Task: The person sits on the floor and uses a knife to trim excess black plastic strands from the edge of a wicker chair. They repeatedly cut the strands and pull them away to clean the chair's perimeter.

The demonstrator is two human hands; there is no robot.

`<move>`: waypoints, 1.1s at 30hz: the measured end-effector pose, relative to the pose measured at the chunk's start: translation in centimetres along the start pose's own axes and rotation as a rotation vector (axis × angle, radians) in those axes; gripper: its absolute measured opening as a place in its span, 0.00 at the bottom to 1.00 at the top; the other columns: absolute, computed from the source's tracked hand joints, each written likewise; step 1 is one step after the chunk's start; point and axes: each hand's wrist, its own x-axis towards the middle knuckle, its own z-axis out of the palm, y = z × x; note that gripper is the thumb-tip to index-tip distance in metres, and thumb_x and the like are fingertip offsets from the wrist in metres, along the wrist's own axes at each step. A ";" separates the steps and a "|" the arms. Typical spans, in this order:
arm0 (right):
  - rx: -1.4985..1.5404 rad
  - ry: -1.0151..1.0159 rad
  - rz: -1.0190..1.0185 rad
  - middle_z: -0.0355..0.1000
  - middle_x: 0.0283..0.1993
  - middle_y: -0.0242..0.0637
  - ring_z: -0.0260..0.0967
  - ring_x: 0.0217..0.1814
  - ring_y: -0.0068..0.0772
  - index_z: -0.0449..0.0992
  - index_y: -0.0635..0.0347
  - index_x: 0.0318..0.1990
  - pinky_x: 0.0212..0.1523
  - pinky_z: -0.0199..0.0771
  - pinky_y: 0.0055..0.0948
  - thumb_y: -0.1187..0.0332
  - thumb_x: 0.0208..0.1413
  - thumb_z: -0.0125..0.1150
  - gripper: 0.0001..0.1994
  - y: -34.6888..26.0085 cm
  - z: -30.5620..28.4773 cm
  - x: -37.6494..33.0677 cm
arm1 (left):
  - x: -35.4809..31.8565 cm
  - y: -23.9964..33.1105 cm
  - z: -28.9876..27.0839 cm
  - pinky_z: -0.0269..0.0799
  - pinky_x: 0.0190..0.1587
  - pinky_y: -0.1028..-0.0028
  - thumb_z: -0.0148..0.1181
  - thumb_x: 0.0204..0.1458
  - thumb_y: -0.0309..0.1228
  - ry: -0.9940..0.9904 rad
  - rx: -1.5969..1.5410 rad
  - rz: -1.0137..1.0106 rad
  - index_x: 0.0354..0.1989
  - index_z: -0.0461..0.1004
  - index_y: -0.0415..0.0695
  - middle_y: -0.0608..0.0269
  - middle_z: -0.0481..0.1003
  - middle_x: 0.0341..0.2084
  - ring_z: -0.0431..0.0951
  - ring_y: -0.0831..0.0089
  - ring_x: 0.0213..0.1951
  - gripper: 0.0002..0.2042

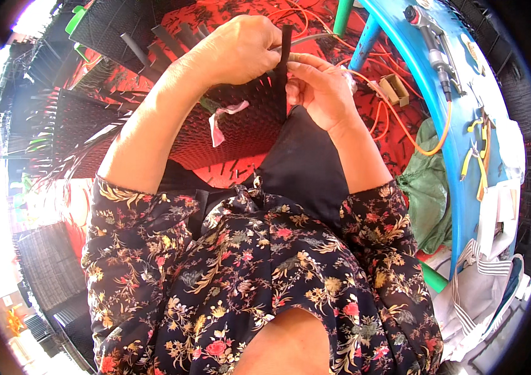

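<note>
My left hand [240, 50] and my right hand [318, 87] meet above my lap, and both pinch a narrow black strip [285, 53] that stands upright between them. Under the hands lies a black woven mat [240, 122] made of such strips, with loose ends sticking out at its edges. A small pink scrap [220, 122] rests on the weave just below my left wrist. My floral sleeves and a dark lap fill the lower part of the view.
A red patterned cloth [215, 169] covers the floor. More black woven pieces [100, 28] and loose strips lie at the left. An orange cable [403, 128], a blue curved frame [428, 94] with a tool, a small cardboard box [394, 89] and a green sack [428, 187] are at the right.
</note>
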 end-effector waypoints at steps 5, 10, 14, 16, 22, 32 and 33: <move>0.085 -0.037 0.091 0.66 0.25 0.25 0.64 0.20 0.18 0.74 0.60 0.38 0.19 0.66 0.18 0.70 0.51 0.59 0.07 -0.1 -0.1 0.2 | 0.2 -0.7 0.0 0.66 0.26 0.73 0.56 0.41 0.26 0.061 0.217 0.108 0.26 0.73 0.37 0.57 0.69 0.14 0.70 0.74 0.20 0.05; 0.129 -0.059 0.081 0.67 0.26 0.24 0.65 0.22 0.17 0.75 0.58 0.38 0.21 0.67 0.19 0.70 0.51 0.60 0.07 0.5 -0.4 0.0 | 0.4 0.5 -0.6 0.66 0.28 0.76 0.60 0.42 0.27 0.002 0.026 -0.061 0.28 0.75 0.38 0.65 0.71 0.15 0.70 0.79 0.23 0.06; 0.154 -0.053 0.048 0.67 0.26 0.24 0.65 0.23 0.17 0.75 0.57 0.37 0.23 0.67 0.19 0.68 0.50 0.61 0.08 1.1 -0.3 -0.2 | 1.1 0.2 -1.4 0.62 0.25 0.81 0.62 0.41 0.27 -0.218 -0.112 -0.271 0.26 0.76 0.39 0.73 0.69 0.15 0.66 0.85 0.22 0.05; 0.164 -0.052 0.071 0.67 0.26 0.24 0.65 0.22 0.16 0.74 0.57 0.37 0.22 0.66 0.18 0.66 0.50 0.60 0.08 0.6 -0.2 -0.4 | 1.1 0.3 -1.5 0.59 0.24 0.83 0.63 0.41 0.27 -0.222 -0.107 -0.331 0.26 0.76 0.40 0.75 0.68 0.15 0.64 0.88 0.21 0.05; -0.115 0.034 0.091 0.67 0.25 0.26 0.64 0.19 0.17 0.74 0.58 0.33 0.19 0.64 0.18 0.65 0.47 0.59 0.09 -0.9 1.1 0.0 | 0.3 -0.4 -0.7 0.59 0.26 0.83 0.63 0.41 0.28 -0.132 -0.204 -0.305 0.25 0.77 0.40 0.74 0.69 0.16 0.66 0.87 0.22 0.05; -0.347 0.164 -0.224 0.67 0.23 0.26 0.63 0.22 0.14 0.73 0.64 0.36 0.23 0.60 0.14 0.75 0.48 0.54 0.08 -0.9 1.7 -1.1 | -1.3 -0.8 -0.5 0.60 0.25 0.82 0.62 0.42 0.30 -0.078 -0.384 -0.352 0.26 0.77 0.39 0.73 0.70 0.17 0.67 0.87 0.23 0.07; -0.349 0.126 -0.336 0.66 0.22 0.26 0.62 0.22 0.14 0.73 0.65 0.37 0.23 0.60 0.14 0.75 0.47 0.56 0.08 -0.8 1.5 -1.4 | -1.2 -0.8 -0.6 0.59 0.24 0.83 0.62 0.43 0.30 -0.087 -0.390 -0.367 0.27 0.77 0.39 0.73 0.70 0.17 0.66 0.88 0.22 0.07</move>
